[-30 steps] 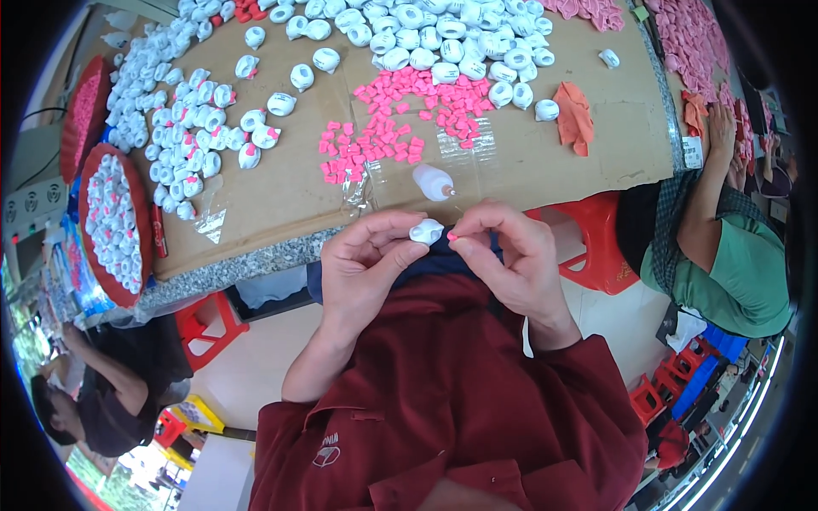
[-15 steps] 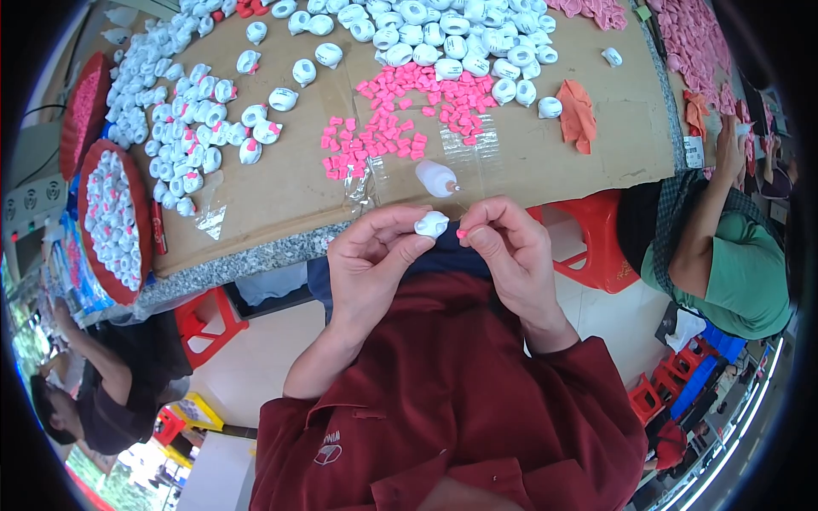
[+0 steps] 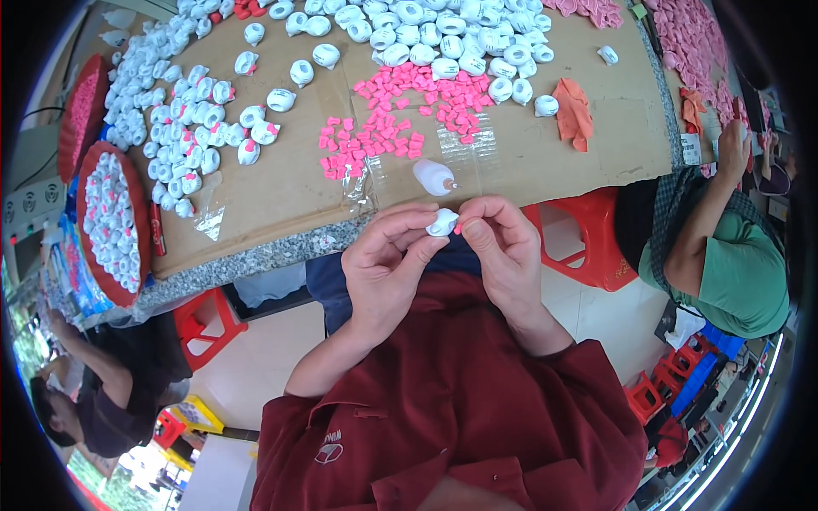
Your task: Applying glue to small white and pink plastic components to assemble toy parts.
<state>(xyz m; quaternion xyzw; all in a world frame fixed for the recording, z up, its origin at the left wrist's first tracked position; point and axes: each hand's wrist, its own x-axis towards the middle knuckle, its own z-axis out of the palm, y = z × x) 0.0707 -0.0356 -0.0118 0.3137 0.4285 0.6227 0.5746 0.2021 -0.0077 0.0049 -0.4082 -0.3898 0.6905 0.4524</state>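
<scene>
Between its thumb and fingers, my left hand (image 3: 385, 268) holds a small white cat-head-shaped piece (image 3: 442, 223). My right hand (image 3: 503, 255) pinches a tiny pink bow (image 3: 457, 229) right beside that white piece; whether they touch I cannot tell. Just beyond my fingers a white squeeze bottle with a narrow tip (image 3: 434, 178) lies on the cardboard-covered table (image 3: 281, 183). Farther off is a spread of loose pink bows (image 3: 383, 128). Behind these, many similar white pieces (image 3: 443, 34) are heaped.
White pieces with pink bows (image 3: 200, 128) lie at the left, beside a red tray (image 3: 141, 243) of more pieces. An orange cloth (image 3: 573, 115) rests at right. A red stool (image 3: 592, 243) stands near a co-worker in green (image 3: 741, 264); another person (image 3: 119, 383) sits at left.
My left hand has moved right with the white piece, closing the gap to the pink bow in my right hand. The right hand has shifted slightly left.
</scene>
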